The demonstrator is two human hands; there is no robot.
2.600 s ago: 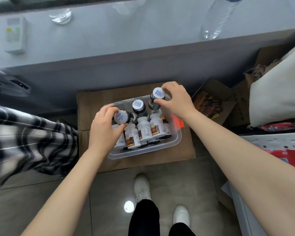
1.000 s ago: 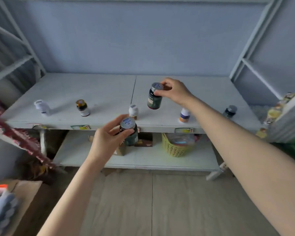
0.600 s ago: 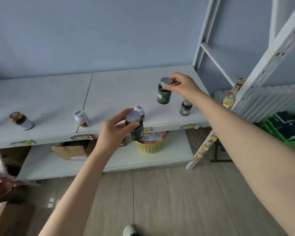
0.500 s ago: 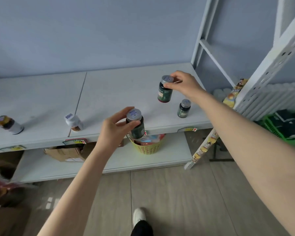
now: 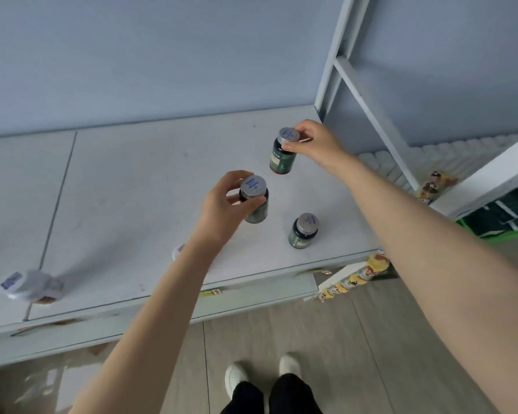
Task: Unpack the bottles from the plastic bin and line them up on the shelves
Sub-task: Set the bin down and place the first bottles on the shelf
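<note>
Hands outstretched over shelf: left hand grips dark bottle, right hand pinches green bottle.

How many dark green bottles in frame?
3. First bottle in the left hand; second bottle in the right hand; third bottle standing on the shelf near its front edge. A white cap behind the left forearm is mostly hidden, kind unclear.

Matt shelf; glossy dark bottles, perhaps glass.
</note>
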